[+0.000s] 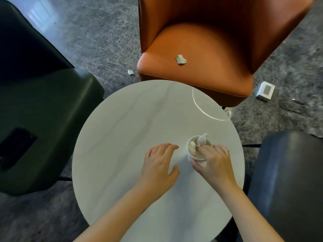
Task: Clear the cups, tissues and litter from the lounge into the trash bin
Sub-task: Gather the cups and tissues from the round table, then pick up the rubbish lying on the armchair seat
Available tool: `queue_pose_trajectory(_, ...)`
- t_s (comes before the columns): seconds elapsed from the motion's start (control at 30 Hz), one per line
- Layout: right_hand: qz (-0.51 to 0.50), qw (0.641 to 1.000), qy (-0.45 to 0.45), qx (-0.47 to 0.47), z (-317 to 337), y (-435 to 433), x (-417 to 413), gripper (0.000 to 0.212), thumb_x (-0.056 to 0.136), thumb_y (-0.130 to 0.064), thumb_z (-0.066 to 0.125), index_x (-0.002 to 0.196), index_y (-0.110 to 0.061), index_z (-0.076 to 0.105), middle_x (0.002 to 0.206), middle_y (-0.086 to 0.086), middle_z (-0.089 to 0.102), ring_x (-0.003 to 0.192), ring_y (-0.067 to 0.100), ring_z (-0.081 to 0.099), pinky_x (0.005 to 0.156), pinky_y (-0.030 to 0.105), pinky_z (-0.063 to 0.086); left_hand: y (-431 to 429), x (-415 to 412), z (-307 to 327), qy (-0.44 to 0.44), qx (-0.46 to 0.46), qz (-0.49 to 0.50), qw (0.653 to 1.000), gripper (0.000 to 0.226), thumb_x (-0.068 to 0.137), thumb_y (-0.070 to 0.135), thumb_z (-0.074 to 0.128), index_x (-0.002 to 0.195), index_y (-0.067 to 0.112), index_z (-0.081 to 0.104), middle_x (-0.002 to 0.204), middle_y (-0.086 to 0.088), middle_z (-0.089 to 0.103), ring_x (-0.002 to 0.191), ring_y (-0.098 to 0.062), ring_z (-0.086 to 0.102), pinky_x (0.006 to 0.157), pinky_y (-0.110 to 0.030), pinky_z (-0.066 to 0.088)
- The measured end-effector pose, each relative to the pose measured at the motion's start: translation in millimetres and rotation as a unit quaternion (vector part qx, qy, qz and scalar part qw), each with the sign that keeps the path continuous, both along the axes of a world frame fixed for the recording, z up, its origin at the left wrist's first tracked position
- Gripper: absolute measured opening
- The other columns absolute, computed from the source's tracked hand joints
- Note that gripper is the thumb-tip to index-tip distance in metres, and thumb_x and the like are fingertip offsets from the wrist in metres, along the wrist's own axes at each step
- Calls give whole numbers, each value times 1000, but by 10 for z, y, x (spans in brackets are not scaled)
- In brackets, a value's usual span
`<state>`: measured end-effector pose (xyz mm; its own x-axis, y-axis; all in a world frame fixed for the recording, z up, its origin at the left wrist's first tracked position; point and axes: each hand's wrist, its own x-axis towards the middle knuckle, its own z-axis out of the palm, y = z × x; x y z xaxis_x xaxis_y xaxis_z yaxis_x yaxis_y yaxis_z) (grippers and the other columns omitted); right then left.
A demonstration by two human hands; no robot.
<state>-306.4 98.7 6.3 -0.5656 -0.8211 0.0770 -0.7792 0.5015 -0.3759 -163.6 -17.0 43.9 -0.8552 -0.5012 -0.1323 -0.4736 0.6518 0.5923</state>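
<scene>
A white paper cup [191, 151] stuffed with crumpled tissues [201, 140] stands on the round white table [132, 119], at its right side. My right hand [214, 161] grips the cup, thumb on its near wall and fingers over the rim. My left hand [161, 162] hovers or rests flat on the table just left of the cup, fingers relaxed and holding nothing. A torn white scrap [181, 59] lies on the orange chair seat [197, 55]. Another small white scrap [130, 72] lies on the carpet by that chair's left corner.
A small white box [265, 91] lies on the grey carpet to the right of the orange chair. A dark green armchair [43, 110] with a black phone [15, 147] on it stands left of the table. A dark blue seat [288, 180] is at the right.
</scene>
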Motion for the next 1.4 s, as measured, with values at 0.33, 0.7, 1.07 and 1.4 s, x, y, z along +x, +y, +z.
queue_pose_trajectory(0.33, 150, 976, -85, -135, 608, -184, 197, 86, 55, -24, 85, 124, -22, 32, 129, -1, 31, 111, 12, 41, 76, 36, 51, -122, 116, 390, 62, 88, -8, 994, 92, 70, 28, 70, 143, 36, 16, 142, 16, 29, 125, -2, 35, 99, -21, 36)
queue_pose_trajectory(0.7, 390, 890, -161, -169, 1484, -644, 1288, 64, 67, -43, 74, 118, -9, 56, 128, 5, 53, 111, 15, 53, 85, 33, 54, 119, 1524, 1220, 126, -22, 197, 972, 73, 69, 20, 78, 131, 27, 41, 134, 11, 39, 118, 2, 35, 95, 1, 29)
queue_pose_trajectory(1.07, 631, 746, -177, -116, 2182, -1038, 3026, 57, 77, -47, 64, 125, -17, 52, 147, -1, 29, 113, 17, 53, 93, 41, 47, 604, 3285, 1927, 129, -131, 460, 868, 72, 51, 12, 86, 115, 14, 52, 111, 16, 45, 90, 2, 49, 74, 3, 34)
queue_pose_trajectory(1.4, 678, 717, -113, -121, 2613, -1776, 4194, 62, 83, -57, 47, 136, -28, 33, 144, -12, 31, 129, 4, 36, 104, 22, 24, 157, 4536, 2293, 132, -184, 550, 804, 62, 62, 16, 82, 116, 7, 53, 121, -6, 50, 103, -17, 53, 81, -15, 39)
